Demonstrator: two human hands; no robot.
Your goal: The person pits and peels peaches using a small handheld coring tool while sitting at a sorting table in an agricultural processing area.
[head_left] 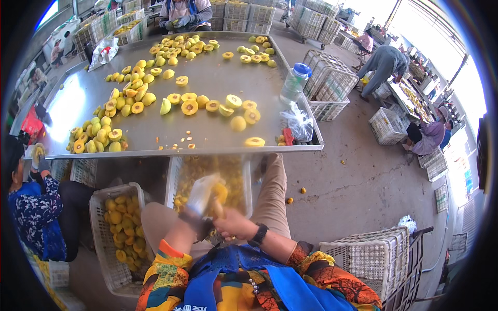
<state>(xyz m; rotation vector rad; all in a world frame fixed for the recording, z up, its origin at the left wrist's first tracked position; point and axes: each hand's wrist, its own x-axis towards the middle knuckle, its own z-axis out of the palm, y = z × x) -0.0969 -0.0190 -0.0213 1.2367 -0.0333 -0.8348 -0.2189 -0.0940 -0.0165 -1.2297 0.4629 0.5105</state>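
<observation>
My left hand (pixel 203 194), in a whitish glove, is closed round a yellow peach half (pixel 220 193); motion smears both. Against it works my bare right hand (pixel 234 226), fingers curled shut, a dark watch on its wrist. Whatever the right fingers grip is hidden or too blurred to name. Both hands are over a white plastic crate (pixel 248 194) between my legs, which holds many yellow peach pieces (pixel 228 168). Just beyond, on a steel table (pixel 207 132), lie cut peach halves (pixel 190 107), several with brown centres, and small scattered bits near the edge.
A second crate of peaches (pixel 124 228) stands to my left, near a seated co-worker (pixel 39 212). On the table's right are a blue-lidded jug (pixel 294 83) and a plastic bag (pixel 298 123). Crates (pixel 371 256) stand at my right. Another person (pixel 187 13) works across the table.
</observation>
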